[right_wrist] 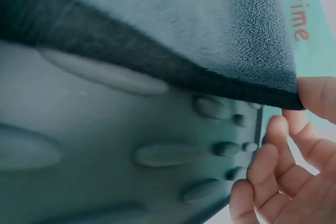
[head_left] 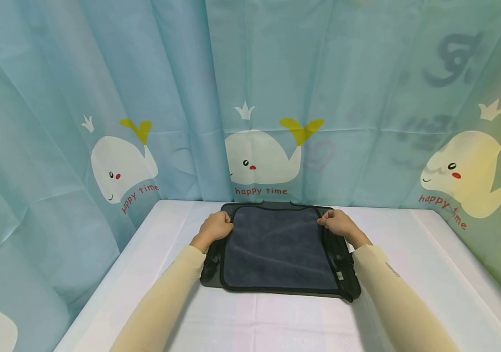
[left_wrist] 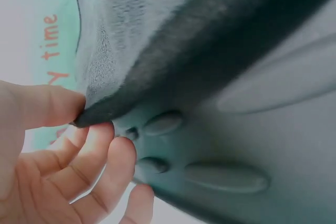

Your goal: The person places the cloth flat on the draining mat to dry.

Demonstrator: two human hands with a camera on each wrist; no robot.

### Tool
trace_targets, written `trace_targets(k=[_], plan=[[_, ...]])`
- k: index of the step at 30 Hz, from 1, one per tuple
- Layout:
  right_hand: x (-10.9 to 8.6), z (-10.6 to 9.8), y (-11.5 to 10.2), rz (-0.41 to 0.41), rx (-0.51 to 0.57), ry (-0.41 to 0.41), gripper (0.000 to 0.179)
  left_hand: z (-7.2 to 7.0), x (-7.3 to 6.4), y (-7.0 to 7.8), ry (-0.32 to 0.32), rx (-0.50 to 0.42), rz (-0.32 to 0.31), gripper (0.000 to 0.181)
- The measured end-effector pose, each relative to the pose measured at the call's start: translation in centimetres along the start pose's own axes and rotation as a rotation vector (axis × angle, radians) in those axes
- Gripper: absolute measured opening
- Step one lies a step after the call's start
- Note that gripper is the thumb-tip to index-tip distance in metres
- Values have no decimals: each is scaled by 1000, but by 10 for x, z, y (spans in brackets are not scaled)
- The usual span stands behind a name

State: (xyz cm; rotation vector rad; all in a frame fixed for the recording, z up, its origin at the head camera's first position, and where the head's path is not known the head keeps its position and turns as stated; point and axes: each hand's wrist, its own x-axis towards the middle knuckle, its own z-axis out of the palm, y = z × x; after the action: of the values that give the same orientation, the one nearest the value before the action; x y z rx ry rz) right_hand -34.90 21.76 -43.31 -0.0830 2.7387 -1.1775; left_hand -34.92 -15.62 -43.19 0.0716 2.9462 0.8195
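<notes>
A dark blue-grey plush cloth [head_left: 279, 249] with a black bound edge lies over a black plastic board [head_left: 209, 278] with rounded corners. My left hand [head_left: 215, 227] pinches the cloth's left edge near the far corner, between thumb and index finger. On the opposite side, my right hand [head_left: 340, 223] pinches the right edge near its far corner. Both wrist views show the cloth lifted off the board there. Beneath it, raised oval bumps [left_wrist: 226, 177] and smaller round knobs [right_wrist: 226, 149] stand on the board's surface. A small white label [head_left: 340, 275] sits near the right side.
The board rests near the back of a table with a white cover [head_left: 250, 327]. Behind and beside it hangs a light blue-green curtain [head_left: 268, 88] printed with white whales and red lettering; its lower part meets the table's far edge.
</notes>
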Motion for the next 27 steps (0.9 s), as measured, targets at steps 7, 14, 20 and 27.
trace_targets(k=[7,14,20,27], plan=[[7,8,7,7,-17,32,31,7,10,-3,3,-46,16,54],[11,15,7,17,-42,92,32,13,20,-2,30,-97,-13,59],[12,15,2,11,-65,140,25,11,24,3,111,-110,-26,23],[13,8,-4,16,-68,166,23,9,31,4,155,-111,-23,16]])
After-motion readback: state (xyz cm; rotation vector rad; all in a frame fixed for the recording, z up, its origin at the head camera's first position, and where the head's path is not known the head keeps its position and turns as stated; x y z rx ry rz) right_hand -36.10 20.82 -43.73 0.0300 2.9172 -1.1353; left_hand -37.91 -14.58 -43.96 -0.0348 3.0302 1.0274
